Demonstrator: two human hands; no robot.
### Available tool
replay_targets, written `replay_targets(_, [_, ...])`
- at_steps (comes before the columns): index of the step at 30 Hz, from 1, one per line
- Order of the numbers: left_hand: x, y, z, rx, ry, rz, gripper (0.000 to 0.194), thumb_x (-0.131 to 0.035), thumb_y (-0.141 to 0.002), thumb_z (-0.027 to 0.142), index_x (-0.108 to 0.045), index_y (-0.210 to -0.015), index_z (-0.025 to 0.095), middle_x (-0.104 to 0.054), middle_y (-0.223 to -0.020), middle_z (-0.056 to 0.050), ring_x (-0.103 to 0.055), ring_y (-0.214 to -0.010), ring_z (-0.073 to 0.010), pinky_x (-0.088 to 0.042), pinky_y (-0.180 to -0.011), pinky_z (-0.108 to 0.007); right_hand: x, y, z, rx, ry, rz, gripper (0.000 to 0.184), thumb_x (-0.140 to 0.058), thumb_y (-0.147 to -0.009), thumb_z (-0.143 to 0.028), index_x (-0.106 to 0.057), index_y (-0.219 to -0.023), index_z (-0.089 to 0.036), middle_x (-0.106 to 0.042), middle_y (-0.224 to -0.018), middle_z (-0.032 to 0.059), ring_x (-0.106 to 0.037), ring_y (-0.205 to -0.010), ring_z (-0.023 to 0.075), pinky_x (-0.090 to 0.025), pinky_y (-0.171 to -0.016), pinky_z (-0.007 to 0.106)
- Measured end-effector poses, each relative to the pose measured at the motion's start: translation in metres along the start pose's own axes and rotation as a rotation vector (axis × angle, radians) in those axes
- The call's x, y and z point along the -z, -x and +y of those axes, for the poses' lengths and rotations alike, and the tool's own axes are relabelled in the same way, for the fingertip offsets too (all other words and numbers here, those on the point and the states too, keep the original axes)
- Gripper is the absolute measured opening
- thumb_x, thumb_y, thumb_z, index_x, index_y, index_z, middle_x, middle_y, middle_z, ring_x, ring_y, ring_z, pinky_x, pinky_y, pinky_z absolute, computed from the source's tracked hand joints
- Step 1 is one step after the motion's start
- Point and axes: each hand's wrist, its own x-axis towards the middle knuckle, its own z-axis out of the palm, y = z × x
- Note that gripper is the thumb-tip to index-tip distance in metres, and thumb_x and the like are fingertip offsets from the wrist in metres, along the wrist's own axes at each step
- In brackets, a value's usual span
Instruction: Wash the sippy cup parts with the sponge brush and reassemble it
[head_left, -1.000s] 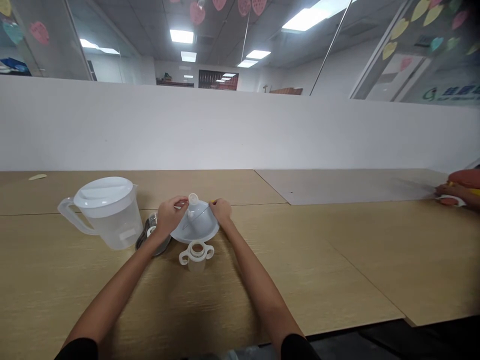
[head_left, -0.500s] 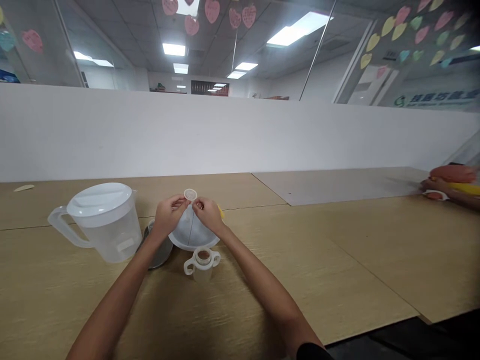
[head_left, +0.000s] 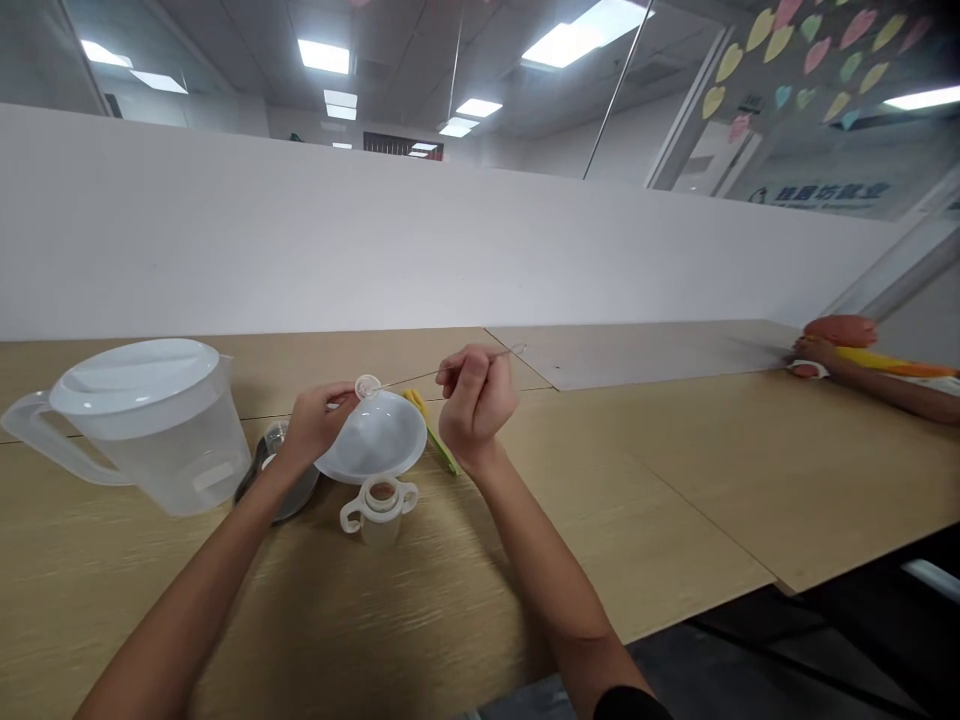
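My left hand pinches a small round whitish piece with a pale rim, like a little lid, above a shallow white bowl. From that piece a thin string or wire runs rightward into my right hand, whose fingers are closed round it. A small loop of the strand sticks out past the right fingers. In front of the bowl stands a cloudy two-handled cup with an open round mouth. Beside the left wrist a dark round container is partly hidden.
A clear pitcher with a white lid stands on the left. Behind the bowl lies a yellow and green tool. At the far right another person's arm rests near an orange-red object. A white wall backs the table.
My right hand has moved right, away from the small round piece, and the strand that hung over the bowl is now drawn out sideways. The view has shifted slightly right and down.
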Motion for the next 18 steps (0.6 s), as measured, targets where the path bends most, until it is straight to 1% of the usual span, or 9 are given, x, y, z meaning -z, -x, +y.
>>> replay_targets(4, [-0.004, 0.002, 0.002, -0.005, 0.072, 0.001, 0.034, -0.056, -0.076, 0.045, -0.075, -0.088, 0.020, -0.073, -0.081, -0.003, -0.066, -0.077, -0.0202, -0.051, -0.068, -0.026, 0.001, 0.011, -0.007, 0.233, 0.119, -0.059, 0.027, -0.033, -0.099, -0.030, -0.050, -0.081, -0.021, -0.055, -0.062, -0.0028, -0.051, -0.051, 0.0078, -0.040, -0.051, 0.020])
replay_targets(7, [-0.003, 0.004, 0.007, 0.008, 0.090, 0.010, 0.034, -0.056, -0.076, 0.044, -0.075, -0.089, 0.019, -0.073, -0.081, -0.003, -0.066, -0.076, -0.0195, -0.050, -0.066, -0.025, 0.000, 0.009, -0.010, 0.334, 0.240, -0.071, 0.028, -0.031, -0.100, -0.027, -0.051, -0.081, -0.020, -0.055, -0.061, -0.0018, -0.053, -0.053, 0.0082, -0.040, -0.054, 0.020])
replay_targets(9, [-0.001, 0.006, 0.011, 0.010, 0.083, 0.028, 0.033, -0.056, -0.076, 0.043, -0.075, -0.088, 0.019, -0.072, -0.077, -0.003, -0.065, -0.074, -0.0191, -0.050, -0.066, -0.025, 0.000, 0.007, -0.012, 0.343, 0.271, -0.052, 0.029, -0.029, -0.100, -0.026, -0.050, -0.081, -0.021, -0.055, -0.061, -0.0018, -0.053, -0.053, 0.0082, -0.041, -0.054, 0.020])
replay_targets(13, [0.004, 0.008, 0.018, -0.002, 0.060, 0.041, 0.032, -0.057, -0.075, 0.043, -0.075, -0.084, 0.018, -0.070, -0.069, -0.002, -0.065, -0.071, -0.0189, -0.050, -0.063, -0.024, 0.001, 0.007, -0.014, 0.315, 0.191, -0.016, 0.027, -0.029, -0.100, -0.025, -0.048, -0.082, -0.021, -0.055, -0.060, -0.0028, -0.050, -0.048, 0.0073, -0.039, -0.050, 0.019])
replay_targets(15, [0.005, 0.010, 0.022, -0.006, 0.058, 0.051, 0.032, -0.057, -0.074, 0.044, -0.075, -0.081, 0.018, -0.069, -0.066, -0.002, -0.064, -0.069, -0.0189, -0.050, -0.061, -0.024, 0.001, 0.008, -0.015, 0.313, 0.172, -0.017, 0.027, -0.029, -0.100, -0.024, -0.048, -0.082, -0.021, -0.055, -0.061, -0.0025, -0.050, -0.049, 0.0076, -0.039, -0.050, 0.020])
replay_targets(18, [0.006, 0.013, 0.027, -0.004, 0.039, 0.068, 0.032, -0.056, -0.075, 0.044, -0.075, -0.082, 0.019, -0.072, -0.071, -0.002, -0.065, -0.068, -0.0183, -0.049, -0.057, -0.023, 0.001, 0.009, -0.017, 0.350, 0.210, -0.039, 0.025, -0.031, -0.099, -0.024, -0.050, -0.082, -0.021, -0.057, -0.062, -0.0012, -0.054, -0.053, 0.0092, -0.041, -0.053, 0.021])
